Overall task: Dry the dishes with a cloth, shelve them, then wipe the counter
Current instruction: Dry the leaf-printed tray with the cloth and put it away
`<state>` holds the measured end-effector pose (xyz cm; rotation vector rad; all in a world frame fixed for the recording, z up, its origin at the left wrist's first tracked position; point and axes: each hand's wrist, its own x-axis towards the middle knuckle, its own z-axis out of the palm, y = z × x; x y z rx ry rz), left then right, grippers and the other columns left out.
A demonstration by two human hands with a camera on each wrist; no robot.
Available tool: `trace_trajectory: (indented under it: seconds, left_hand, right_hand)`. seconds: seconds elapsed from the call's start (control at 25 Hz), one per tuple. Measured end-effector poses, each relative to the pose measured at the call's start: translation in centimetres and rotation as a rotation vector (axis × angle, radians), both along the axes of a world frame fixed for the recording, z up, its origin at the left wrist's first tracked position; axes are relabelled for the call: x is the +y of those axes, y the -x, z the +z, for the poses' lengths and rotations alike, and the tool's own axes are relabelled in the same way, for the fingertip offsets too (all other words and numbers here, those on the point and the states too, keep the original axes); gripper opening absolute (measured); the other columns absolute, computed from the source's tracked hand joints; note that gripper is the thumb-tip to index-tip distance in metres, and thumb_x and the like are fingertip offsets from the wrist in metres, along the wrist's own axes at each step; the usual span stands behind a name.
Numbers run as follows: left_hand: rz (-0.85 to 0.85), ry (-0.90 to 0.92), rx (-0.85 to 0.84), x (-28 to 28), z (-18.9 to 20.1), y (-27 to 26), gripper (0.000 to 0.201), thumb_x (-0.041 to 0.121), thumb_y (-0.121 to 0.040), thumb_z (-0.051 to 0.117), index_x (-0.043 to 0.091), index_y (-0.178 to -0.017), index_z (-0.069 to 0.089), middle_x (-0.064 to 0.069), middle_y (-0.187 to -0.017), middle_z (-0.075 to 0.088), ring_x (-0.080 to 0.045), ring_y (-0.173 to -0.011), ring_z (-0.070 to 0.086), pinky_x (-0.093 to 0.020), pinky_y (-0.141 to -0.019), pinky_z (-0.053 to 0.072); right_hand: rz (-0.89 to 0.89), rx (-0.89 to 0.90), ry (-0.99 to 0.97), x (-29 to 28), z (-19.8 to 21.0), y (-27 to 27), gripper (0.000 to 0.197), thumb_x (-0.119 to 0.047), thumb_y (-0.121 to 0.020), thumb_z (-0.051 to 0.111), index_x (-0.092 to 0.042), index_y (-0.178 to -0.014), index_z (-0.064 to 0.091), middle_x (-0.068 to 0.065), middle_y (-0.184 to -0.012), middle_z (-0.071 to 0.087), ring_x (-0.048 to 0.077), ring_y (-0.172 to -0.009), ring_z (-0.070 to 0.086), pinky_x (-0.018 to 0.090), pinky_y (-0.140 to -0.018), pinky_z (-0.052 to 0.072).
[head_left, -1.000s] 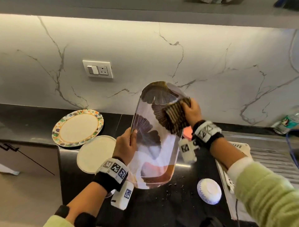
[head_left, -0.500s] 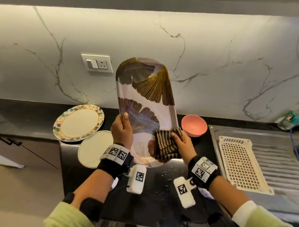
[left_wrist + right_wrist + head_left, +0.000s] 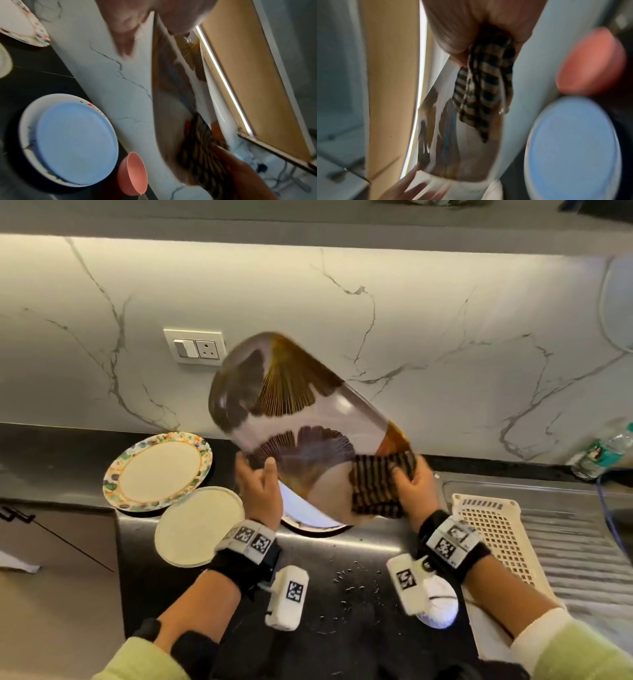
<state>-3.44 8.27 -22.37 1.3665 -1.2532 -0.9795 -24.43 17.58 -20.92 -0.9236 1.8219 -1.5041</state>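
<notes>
A long oval tray [image 3: 301, 419] with brown and gold leaf prints hangs tilted above the black counter [image 3: 342, 559], its far end up and to the left. My left hand [image 3: 258, 470] pinches its lower left edge, thumb on the printed face, fingers behind. My right hand [image 3: 404, 474] grips a brown striped cloth [image 3: 376, 491] folded over the tray's lower right edge. The right wrist view, blurred, shows the cloth [image 3: 484, 83] wrapped on the tray [image 3: 471, 148]. Tray [image 3: 171, 94] and cloth [image 3: 199, 146] appear edge-on in the left wrist view.
On the counter lie a floral-rimmed plate [image 3: 157, 470], a cream plate [image 3: 200, 525], a blue plate [image 3: 75, 142] stacked on a white one, a pink bowl [image 3: 133, 174] and an upturned white bowl [image 3: 438, 607]. A cream drain rack [image 3: 496, 535] sits right, with water drops [image 3: 349, 580] near it.
The tray has swung from upright to leaning with its top at the left. My right hand slid the cloth from the upper part down to the bottom, then onto the lower right edge.
</notes>
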Motion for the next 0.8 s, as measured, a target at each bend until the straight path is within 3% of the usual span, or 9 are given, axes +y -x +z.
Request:
trace_trajectory:
  seconds: [0.08,0.16,0.24,0.32,0.36,0.44,0.6,0.68,0.8]
  left_hand:
    - [0.034,0.008,-0.184,-0.1,0.0,-1.7,0.078,0.038,-0.093,0.052,0.012,-0.150,0.005,-0.014,-0.157,0.005,-0.027,-0.144,0.009,-0.045,-0.117,0.011]
    - [-0.008,0.320,-0.480,-0.1,1.4,-2.0,0.078,0.052,-0.090,0.047,0.015,-0.150,0.012,-0.010,-0.158,0.001,-0.024,-0.146,0.001,-0.045,-0.116,-0.001]
    - [-0.313,0.681,-0.755,0.1,3.6,-0.4,0.075,0.065,-0.087,0.038,0.014,-0.141,0.038,-0.009,-0.151,0.032,-0.025,-0.140,0.029,-0.041,-0.113,0.018]
    - [-0.614,0.865,-0.917,0.7,4.6,1.3,0.058,0.058,-0.088,0.044,0.013,-0.118,0.063,-0.007,-0.113,0.068,-0.020,-0.103,0.064,-0.021,-0.088,0.042]
    - [-0.697,0.869,-0.914,1.1,4.7,1.7,0.042,0.045,-0.090,0.050,0.011,-0.108,0.069,-0.007,-0.093,0.072,-0.020,-0.084,0.068,-0.012,-0.073,0.037]
    - [-0.700,0.732,-0.776,1.5,4.2,1.9,0.034,0.028,-0.094,0.046,0.005,-0.098,0.071,-0.014,-0.074,0.070,-0.029,-0.065,0.065,-0.013,-0.064,0.031]
    - [-0.465,0.622,-0.566,1.2,3.9,2.6,0.049,0.043,-0.092,0.040,0.007,-0.069,0.063,0.003,-0.050,0.049,-0.020,-0.046,0.044,-0.022,-0.052,0.031]
    - [-0.450,0.581,-0.526,1.3,4.5,3.0,0.054,0.052,-0.091,0.035,0.012,-0.060,0.054,0.015,-0.046,0.037,-0.017,-0.044,0.039,-0.023,-0.046,0.027]
    - [-0.386,0.627,-0.503,1.3,5.1,2.3,0.050,0.053,-0.092,0.034,0.020,-0.055,0.041,0.016,-0.042,0.028,-0.007,-0.038,0.031,-0.018,-0.042,0.021]
  right_hand:
    - [0.109,0.550,-0.011,0.1,3.8,3.6,0.028,-0.007,-0.091,0.056,-0.009,-0.119,0.053,0.004,-0.104,0.064,0.027,-0.101,0.060,0.030,-0.085,0.048]
    - [0.365,1.008,0.012,-0.7,6.7,4.2,0.036,-0.009,-0.087,0.060,-0.009,-0.122,0.055,0.012,-0.104,0.068,0.031,-0.093,0.065,0.032,-0.080,0.047]
    - [0.646,1.327,-0.037,-1.7,8.0,2.2,0.037,-0.020,-0.084,0.066,-0.011,-0.119,0.058,0.011,-0.102,0.068,0.032,-0.085,0.066,0.034,-0.074,0.048]
    - [0.800,1.492,-0.091,-2.3,8.5,0.2,0.039,-0.029,-0.087,0.063,-0.013,-0.122,0.054,0.008,-0.105,0.066,0.030,-0.088,0.065,0.032,-0.073,0.045]
    - [0.820,1.527,-0.094,-2.5,8.8,-0.1,0.037,-0.030,-0.090,0.058,-0.013,-0.123,0.053,0.008,-0.107,0.065,0.030,-0.089,0.064,0.031,-0.072,0.044]
    - [0.799,1.480,-0.011,-2.5,9.3,0.3,0.032,-0.026,-0.094,0.051,-0.011,-0.122,0.052,0.008,-0.107,0.065,0.030,-0.088,0.063,0.032,-0.072,0.044]
    - [0.626,1.179,0.184,-2.6,9.4,1.9,0.029,-0.022,-0.091,0.053,-0.008,-0.116,0.056,0.008,-0.101,0.067,0.029,-0.083,0.064,0.031,-0.073,0.047]
    - [0.548,1.195,0.231,-2.4,9.4,2.2,0.039,-0.035,-0.090,0.047,-0.008,-0.116,0.055,0.007,-0.100,0.067,0.027,-0.080,0.063,0.033,-0.073,0.050]
    - [0.475,1.153,0.287,-2.2,9.6,2.9,0.048,-0.044,-0.089,0.044,-0.007,-0.118,0.054,0.007,-0.101,0.066,0.024,-0.081,0.063,0.027,-0.073,0.045]
